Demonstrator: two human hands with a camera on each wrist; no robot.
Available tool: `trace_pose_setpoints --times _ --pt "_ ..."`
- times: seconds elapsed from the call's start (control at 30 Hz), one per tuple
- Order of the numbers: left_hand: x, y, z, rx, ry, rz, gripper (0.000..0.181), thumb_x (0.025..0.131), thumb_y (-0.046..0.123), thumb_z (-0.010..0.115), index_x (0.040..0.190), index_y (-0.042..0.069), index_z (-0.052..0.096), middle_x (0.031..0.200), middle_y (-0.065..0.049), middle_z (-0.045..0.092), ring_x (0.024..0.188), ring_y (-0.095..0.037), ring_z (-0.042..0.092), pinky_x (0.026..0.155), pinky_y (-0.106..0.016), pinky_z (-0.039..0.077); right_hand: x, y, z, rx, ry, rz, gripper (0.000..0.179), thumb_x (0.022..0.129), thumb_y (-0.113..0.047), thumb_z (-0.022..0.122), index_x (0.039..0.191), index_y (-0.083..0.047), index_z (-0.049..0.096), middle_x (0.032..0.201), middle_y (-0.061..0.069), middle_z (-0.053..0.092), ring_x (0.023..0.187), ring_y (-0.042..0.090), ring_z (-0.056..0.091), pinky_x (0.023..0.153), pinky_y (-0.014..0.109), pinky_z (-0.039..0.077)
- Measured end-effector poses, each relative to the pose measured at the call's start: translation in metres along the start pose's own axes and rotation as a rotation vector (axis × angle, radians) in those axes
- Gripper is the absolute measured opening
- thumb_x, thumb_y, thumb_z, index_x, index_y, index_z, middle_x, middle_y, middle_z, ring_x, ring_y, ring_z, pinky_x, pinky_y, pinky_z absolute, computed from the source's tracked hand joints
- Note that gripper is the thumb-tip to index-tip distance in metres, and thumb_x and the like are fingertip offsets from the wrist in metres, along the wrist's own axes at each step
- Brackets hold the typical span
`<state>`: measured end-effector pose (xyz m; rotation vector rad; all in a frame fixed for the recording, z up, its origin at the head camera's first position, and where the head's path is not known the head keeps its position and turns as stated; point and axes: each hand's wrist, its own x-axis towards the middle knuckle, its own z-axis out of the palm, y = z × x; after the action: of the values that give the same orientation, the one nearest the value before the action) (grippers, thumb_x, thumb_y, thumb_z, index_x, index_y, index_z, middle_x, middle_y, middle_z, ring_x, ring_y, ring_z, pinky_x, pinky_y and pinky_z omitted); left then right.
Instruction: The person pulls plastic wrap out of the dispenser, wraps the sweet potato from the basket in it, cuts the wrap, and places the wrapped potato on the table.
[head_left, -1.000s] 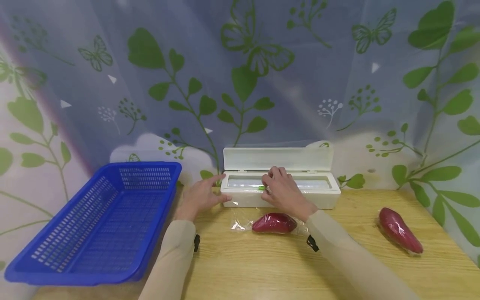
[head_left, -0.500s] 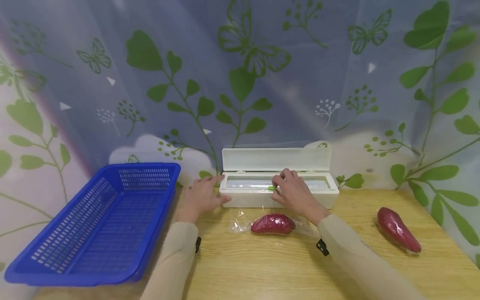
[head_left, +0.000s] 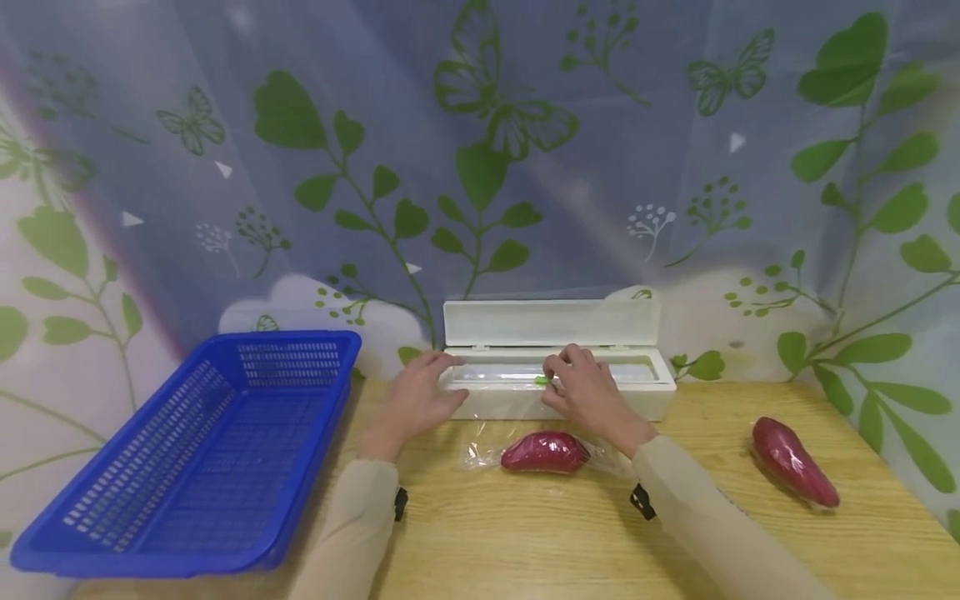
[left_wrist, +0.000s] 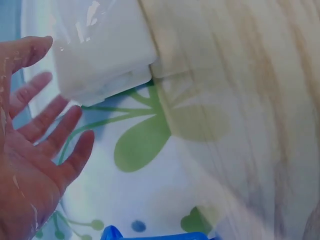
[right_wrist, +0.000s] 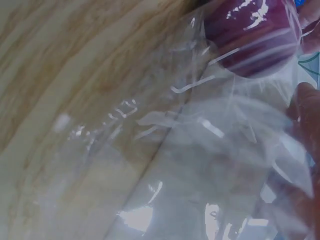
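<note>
A white cling film dispenser box (head_left: 495,406) stands at the back of the table with its lid raised and a film roll inside. My right hand (head_left: 588,392) pinches the small green slide cutter (head_left: 541,380) on the box's front edge. At the box's left end is my left hand (head_left: 420,396), thumb and fingers spread around the corner; the left wrist view shows the palm (left_wrist: 30,175) bare. Clear film (head_left: 480,446) hangs from the box over a shiny dark red, elongated vegetable (head_left: 546,452) lying in front of it.
A blue plastic basket (head_left: 300,500) sits at the left. Another film-wrapped dark red vegetable (head_left: 793,462) lies at the right of the wooden table (head_left: 525,542). A leaf-patterned curtain (head_left: 360,167) rises right behind the box.
My right hand and the green cutter have slid a little to the right along the box. My left hand has shifted slightly right, farther over the box's left end.
</note>
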<state>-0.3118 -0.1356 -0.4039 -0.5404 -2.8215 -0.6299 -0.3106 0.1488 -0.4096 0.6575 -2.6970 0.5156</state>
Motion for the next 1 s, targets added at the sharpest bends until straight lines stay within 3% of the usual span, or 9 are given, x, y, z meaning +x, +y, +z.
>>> trace_pose_setpoints --times 0.13,0.33,0.53,0.77,1.0 --pt "-0.001 0.000 0.003 0.054 0.028 0.052 0.035 0.094 0.040 0.070 0.121 0.020 0.071 0.136 -0.008 0.062 0.126 -0.032 0.060 0.104 -0.052 0.052 0.001 0.000 0.000 -0.005 -0.019 -0.015 0.014 0.086 -0.016 0.062 0.100 -0.013 0.061 0.109 0.010 0.056 0.102 0.028 0.052 0.082 0.044 0.045" --pt "-0.005 -0.003 0.010 0.117 0.080 0.090 0.033 0.095 0.044 0.067 0.117 0.021 0.072 0.130 -0.004 0.065 0.111 -0.029 0.067 0.093 -0.053 0.054 0.000 0.001 -0.004 -0.064 -0.004 -0.051 0.011 0.085 -0.014 0.063 0.093 -0.013 0.057 0.105 0.010 0.055 0.096 0.027 0.050 0.074 0.040 0.044" --pt "-0.006 -0.003 0.012 0.153 0.110 0.057 0.034 0.095 0.046 0.064 0.116 0.021 0.072 0.138 -0.004 0.064 0.121 -0.028 0.064 0.096 -0.057 0.051 -0.001 0.005 -0.009 -0.135 -0.003 -0.089 0.011 0.087 -0.015 0.062 0.094 -0.012 0.055 0.103 0.010 0.052 0.093 0.027 0.051 0.071 0.038 0.049" --pt "-0.006 0.001 0.011 0.164 0.078 0.015 0.034 0.095 0.045 0.064 0.117 0.020 0.072 0.144 -0.004 0.062 0.126 -0.030 0.063 0.099 -0.059 0.050 -0.001 0.010 -0.013 -0.163 -0.018 -0.098 0.013 0.087 -0.016 0.068 0.093 -0.012 0.058 0.101 0.009 0.053 0.091 0.027 0.053 0.069 0.039 0.052" --pt "-0.007 0.000 0.011 0.159 0.116 0.016 0.033 0.094 0.045 0.065 0.113 0.020 0.073 0.142 -0.003 0.063 0.122 -0.030 0.066 0.096 -0.059 0.052 -0.006 0.021 -0.021 -0.215 -0.011 -0.114 0.011 0.084 -0.012 0.065 0.091 -0.012 0.057 0.094 0.007 0.049 0.085 0.023 0.050 0.060 0.031 0.043"
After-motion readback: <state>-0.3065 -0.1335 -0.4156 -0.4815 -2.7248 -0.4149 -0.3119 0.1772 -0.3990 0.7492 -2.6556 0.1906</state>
